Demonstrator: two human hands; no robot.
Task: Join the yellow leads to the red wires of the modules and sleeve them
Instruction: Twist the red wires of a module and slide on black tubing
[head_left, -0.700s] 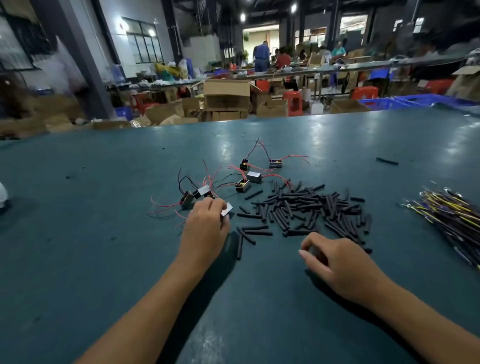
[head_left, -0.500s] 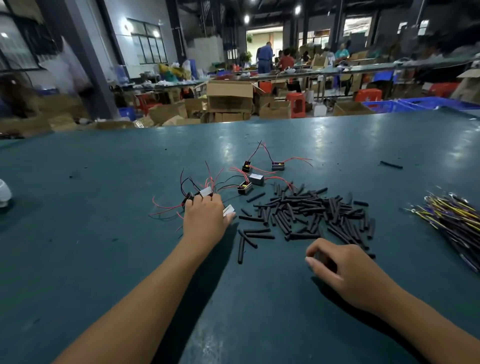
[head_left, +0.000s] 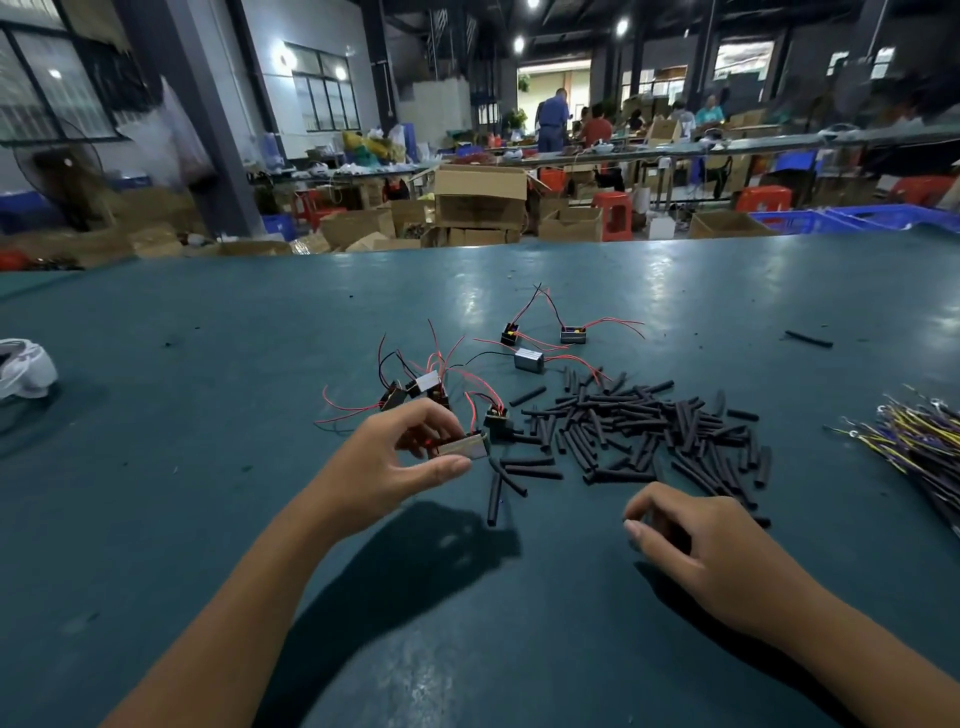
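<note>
My left hand (head_left: 395, 467) pinches one small module (head_left: 465, 447) between thumb and fingers, lifted just off the green table (head_left: 208, 467); its red wire rises beside my fingers. Several more modules (head_left: 529, 359) with red and black wires lie scattered behind it. A heap of short black sleeves (head_left: 644, 426) spreads to the right of that hand. My right hand (head_left: 696, 545) rests near the heap's front edge with fingers curled; nothing shows in it. A bundle of yellow leads (head_left: 914, 441) lies at the far right.
A white plastic bag (head_left: 23, 366) sits at the table's left edge. One stray sleeve (head_left: 808, 339) lies far right, towards the back. Beyond the table stand cardboard boxes (head_left: 480, 202), red stools, blue crates and people at benches.
My left hand has lifted a module out of the cluster and drawn it towards me. My right hand has stayed curled near the sleeves.
</note>
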